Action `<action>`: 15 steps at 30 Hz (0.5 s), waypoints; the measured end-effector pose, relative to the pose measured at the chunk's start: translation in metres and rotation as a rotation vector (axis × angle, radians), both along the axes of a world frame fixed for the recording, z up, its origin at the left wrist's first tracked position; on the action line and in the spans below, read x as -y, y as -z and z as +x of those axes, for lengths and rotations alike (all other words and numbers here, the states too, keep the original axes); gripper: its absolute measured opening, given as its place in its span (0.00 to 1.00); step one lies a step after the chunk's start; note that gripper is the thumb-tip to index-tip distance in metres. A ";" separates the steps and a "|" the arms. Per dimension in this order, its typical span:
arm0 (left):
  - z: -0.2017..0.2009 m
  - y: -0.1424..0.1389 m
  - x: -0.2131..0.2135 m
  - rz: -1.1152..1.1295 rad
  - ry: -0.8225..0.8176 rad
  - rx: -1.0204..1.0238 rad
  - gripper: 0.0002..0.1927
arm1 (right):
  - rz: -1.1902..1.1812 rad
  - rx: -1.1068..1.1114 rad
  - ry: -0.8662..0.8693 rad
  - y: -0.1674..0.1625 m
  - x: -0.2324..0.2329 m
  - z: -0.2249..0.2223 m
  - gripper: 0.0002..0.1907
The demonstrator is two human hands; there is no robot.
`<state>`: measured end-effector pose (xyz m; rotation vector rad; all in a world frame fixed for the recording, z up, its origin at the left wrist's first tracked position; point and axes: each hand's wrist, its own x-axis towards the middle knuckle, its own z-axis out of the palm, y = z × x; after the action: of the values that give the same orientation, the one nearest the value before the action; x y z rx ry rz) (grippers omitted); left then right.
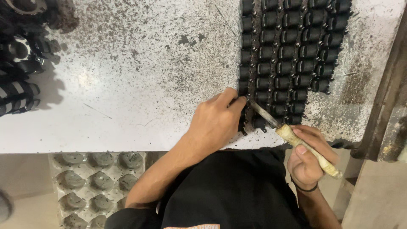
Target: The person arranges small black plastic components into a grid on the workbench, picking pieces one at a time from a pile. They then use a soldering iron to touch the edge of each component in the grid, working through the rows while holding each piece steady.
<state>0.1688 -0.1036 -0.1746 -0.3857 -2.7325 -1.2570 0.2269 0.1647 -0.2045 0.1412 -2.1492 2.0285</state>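
Left hand [216,121] is down on the surface [140,76] at the near end of the block of small black cylindrical parts [288,55], fingers curled and pressed together onto the nearest part [243,98] at the block's left corner. That pins it so it doesn't skate when the tool pushes on it. Can't tell if my thumb is actually under it or just alongside; my own knuckles hide it.

Right hand [307,154] has its grip closed around the pale wrapped handle of a thin tool [292,135], like a worn brush or pick. Shaft runs up-left, dark tip [254,107] meeting the parts just beside my left fingertips. I'm holding it low on the handle and angled shallow, looks like that's for control at the tip rather than force. Black band on that wrist.

Parts are packed in tight rows, touching each other, running away from me toward the far edge. Keeps them from rolling and lets me work down the row end-on. Black grit and flakes scattered all round the block, heaviest to its right.

Far left of the surface: larger dark toothed metal pieces [19,68], well apart from the block. Below the surface edge by my left elbow, a grey moulded tray [95,180] with dimpled pockets.
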 end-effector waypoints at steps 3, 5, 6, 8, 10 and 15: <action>0.003 -0.001 -0.003 -0.036 0.003 -0.003 0.14 | 0.081 -0.046 -0.007 -0.002 0.002 0.000 0.20; 0.004 -0.001 -0.003 -0.047 -0.002 -0.016 0.13 | 0.090 -0.065 0.004 -0.002 0.002 0.001 0.19; 0.004 -0.002 -0.003 -0.044 -0.007 -0.016 0.13 | 0.068 -0.072 0.018 -0.003 0.003 0.001 0.19; 0.005 -0.002 -0.002 -0.038 -0.019 -0.015 0.13 | 0.058 -0.084 0.020 -0.003 0.003 0.001 0.19; 0.004 -0.001 0.000 -0.039 -0.014 -0.017 0.14 | 0.082 -0.090 -0.009 -0.004 0.004 0.001 0.19; 0.002 0.001 0.001 -0.021 -0.021 -0.008 0.14 | 0.166 -0.102 0.017 -0.007 0.006 0.002 0.20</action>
<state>0.1708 -0.1044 -0.1755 -0.3622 -2.7376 -1.2206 0.2289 0.1586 -0.1970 0.2433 -2.2439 1.7914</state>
